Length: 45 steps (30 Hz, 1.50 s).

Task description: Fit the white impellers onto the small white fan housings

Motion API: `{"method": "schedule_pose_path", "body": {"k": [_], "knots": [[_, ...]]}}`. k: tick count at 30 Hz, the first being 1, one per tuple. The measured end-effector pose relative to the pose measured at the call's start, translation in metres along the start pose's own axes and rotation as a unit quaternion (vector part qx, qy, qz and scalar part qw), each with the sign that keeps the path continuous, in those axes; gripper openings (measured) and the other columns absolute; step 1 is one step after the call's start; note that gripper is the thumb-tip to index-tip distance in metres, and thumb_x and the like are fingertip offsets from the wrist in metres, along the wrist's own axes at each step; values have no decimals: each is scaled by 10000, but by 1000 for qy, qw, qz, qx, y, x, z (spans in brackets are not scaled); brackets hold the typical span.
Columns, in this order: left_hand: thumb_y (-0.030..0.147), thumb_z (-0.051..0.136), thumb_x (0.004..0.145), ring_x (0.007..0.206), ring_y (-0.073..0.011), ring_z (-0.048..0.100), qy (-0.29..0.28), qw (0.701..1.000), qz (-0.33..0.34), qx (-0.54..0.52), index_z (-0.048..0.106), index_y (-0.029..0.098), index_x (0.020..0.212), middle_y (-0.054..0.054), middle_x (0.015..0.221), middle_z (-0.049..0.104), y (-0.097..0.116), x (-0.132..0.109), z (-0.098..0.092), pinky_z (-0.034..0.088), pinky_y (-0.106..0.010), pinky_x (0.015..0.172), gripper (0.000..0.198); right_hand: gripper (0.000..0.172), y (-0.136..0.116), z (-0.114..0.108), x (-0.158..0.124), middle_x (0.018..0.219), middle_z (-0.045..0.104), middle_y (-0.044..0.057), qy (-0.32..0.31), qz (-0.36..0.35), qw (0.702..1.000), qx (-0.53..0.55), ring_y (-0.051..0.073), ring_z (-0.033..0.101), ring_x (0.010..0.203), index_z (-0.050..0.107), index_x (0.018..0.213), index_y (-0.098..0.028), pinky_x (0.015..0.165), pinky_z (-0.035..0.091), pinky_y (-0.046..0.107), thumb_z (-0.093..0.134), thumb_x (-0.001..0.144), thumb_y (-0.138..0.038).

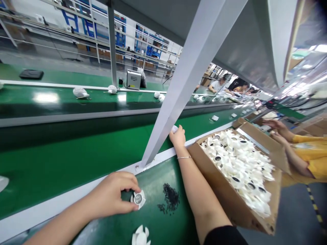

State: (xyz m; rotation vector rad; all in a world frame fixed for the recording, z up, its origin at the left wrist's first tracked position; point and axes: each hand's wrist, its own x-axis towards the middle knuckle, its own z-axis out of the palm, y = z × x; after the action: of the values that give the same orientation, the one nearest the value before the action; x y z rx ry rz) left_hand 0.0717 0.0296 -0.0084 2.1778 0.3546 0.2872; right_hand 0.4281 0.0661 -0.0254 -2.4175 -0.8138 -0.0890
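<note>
I am pinching a white finned part (138, 199) in my left hand (112, 194) over the green conveyor belt (153, 177); my right hand (178, 137) is curling, grip unclear, beside the grey upright (178, 92) and a cardboard box (212, 177) of parts.

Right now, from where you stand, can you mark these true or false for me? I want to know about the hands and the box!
The left hand pinches a white plastic part. True.
The metal bracelet is on the left wrist. False: it is on the right wrist.
The small black pieces lie inside the cardboard box. False: they lie on the green conveyor belt.
A person in a yellow shirt reaches both hands out beside the box. True.
</note>
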Motion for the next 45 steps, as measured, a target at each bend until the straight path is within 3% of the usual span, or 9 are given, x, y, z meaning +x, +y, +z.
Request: {"method": "schedule_pose_path", "body": {"k": [9,14,16,19,24,30,40,43,45], "knots": [[362,826,668,835,-152,654,24,999,32,11,761,243,959,-6,951,724,4,-5,-2,480,-251,728,321,330,-2,-22,-20,1084,636,64,-20,-25,989,145,177,633,905,596,1155,-150,798,550,372,635,928,-385],[428,815,696,800,-144,635,28,999,46,4,766,221,975,-21,916,722,4,-4,-1,473,-244,718,351,573,11,-68,-95,907,630,21,-68,-79,960,258,175,608,770,502,1194,-172,709,523,320,736,756,-459],[486,784,731,781,-138,626,45,998,37,-26,770,202,966,-32,899,721,3,-3,-3,467,-239,703,369,441,18,-92,-135,926,635,29,-113,-105,946,285,170,612,794,550,1158,-199,719,516,304,559,875,-538],[506,710,810,742,-118,606,73,993,-4,-91,770,187,931,-36,906,719,0,-1,-6,449,-228,669,347,280,25,-118,-185,1021,648,52,-214,-178,903,327,187,638,877,619,1020,-235,745,530,298,643,864,-467],[511,661,848,724,-113,579,103,974,-62,-194,742,137,909,-36,845,692,-4,0,-7,428,-220,641,387,217,20,-119,-230,1159,577,99,-262,-331,859,289,245,639,1009,646,934,-256,799,578,373,789,776,-302],[493,770,746,634,-77,490,72,984,-35,-159,750,159,899,-6,812,664,0,-3,-8,366,-204,563,368,141,-1,-111,-235,1230,619,99,-265,-483,812,193,236,676,1030,703,993,-268,851,595,399,693,866,-210],[298,746,763,617,-72,499,39,981,-102,-163,747,173,908,13,810,691,10,2,-7,385,-209,576,191,163,5,-98,-218,1180,715,69,-273,-473,810,213,217,706,1039,757,985,-254,880,603,366,760,824,-228],[354,782,731,595,-67,456,95,981,-73,-155,735,174,903,17,786,657,9,1,-2,362,-202,537,253,119,-4,-100,-207,1150,718,66,-318,-507,776,197,223,692,1057,754,946,-256,877,598,373,746,828,-254],[394,762,762,579,-67,433,212,965,-31,-151,711,158,864,16,737,614,8,-2,0,353,-202,519,262,114,-14,-98,-202,1189,706,66,-340,-525,763,162,238,674,1100,752,958,-265,919,580,402,710,852,-270]]}}
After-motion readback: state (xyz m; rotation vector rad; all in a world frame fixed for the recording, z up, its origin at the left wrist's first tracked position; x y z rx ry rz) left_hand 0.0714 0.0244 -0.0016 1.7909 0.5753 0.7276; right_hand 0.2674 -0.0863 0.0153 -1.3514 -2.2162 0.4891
